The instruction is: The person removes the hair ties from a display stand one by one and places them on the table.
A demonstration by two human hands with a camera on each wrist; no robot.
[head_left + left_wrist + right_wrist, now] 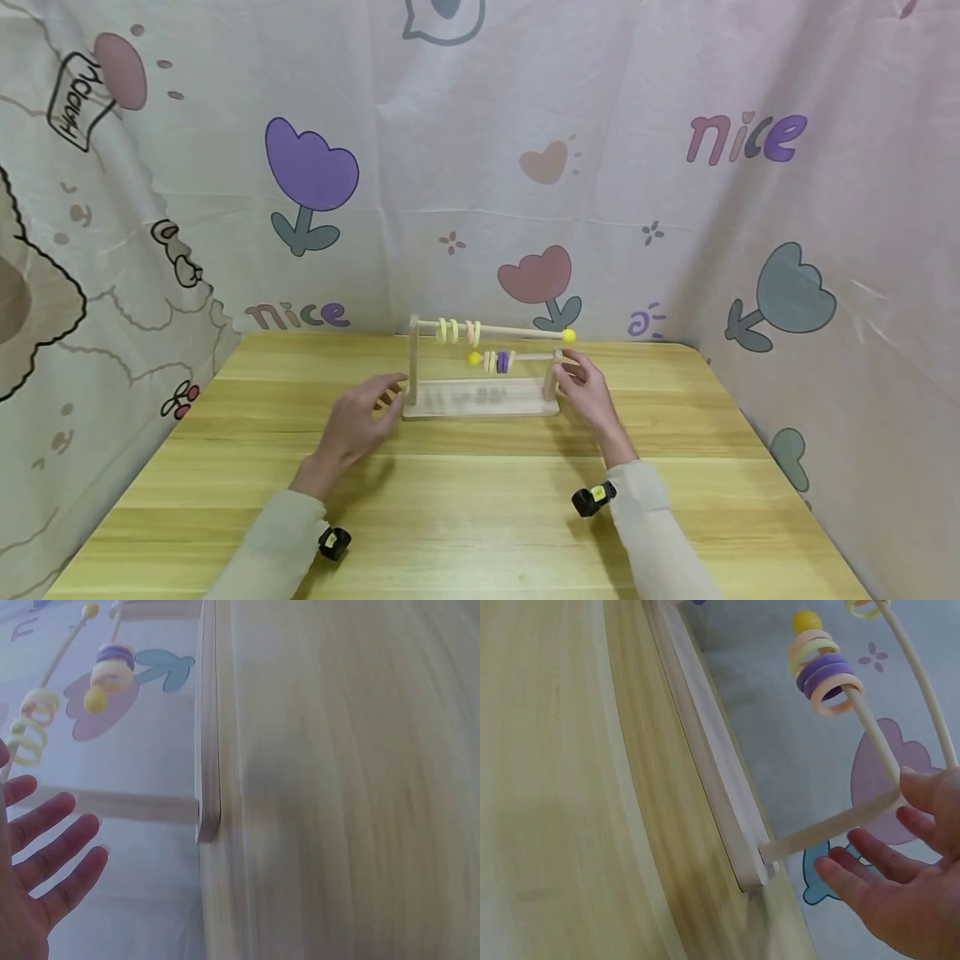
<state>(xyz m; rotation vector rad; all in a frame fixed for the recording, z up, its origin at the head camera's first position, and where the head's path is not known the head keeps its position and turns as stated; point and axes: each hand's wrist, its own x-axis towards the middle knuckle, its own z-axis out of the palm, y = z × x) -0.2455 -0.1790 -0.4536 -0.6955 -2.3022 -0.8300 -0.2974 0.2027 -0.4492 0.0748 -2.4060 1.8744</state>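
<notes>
A wooden stand with a flat base [480,409] sits on the table. From its tall left post [413,358] an upper rod runs right to a yellow ball [569,336], carrying light yellow and pink rings [473,333]. The shorter right post [551,379] bears a lower rod with purple, pink and yellow rings [826,675] and a yellow ball [807,620] at its end. My left hand [362,418] is beside the left post, fingers apart and holding nothing. Around the right post's top my right hand [587,390] has loosely spread fingers; whether the thumb touches it is unclear.
The wooden table [480,517] extends in front of the stand and to both sides. Behind it hangs a printed cloth [450,167] with flowers and words, which also covers the left and right sides. Each wrist wears a small black camera [334,543].
</notes>
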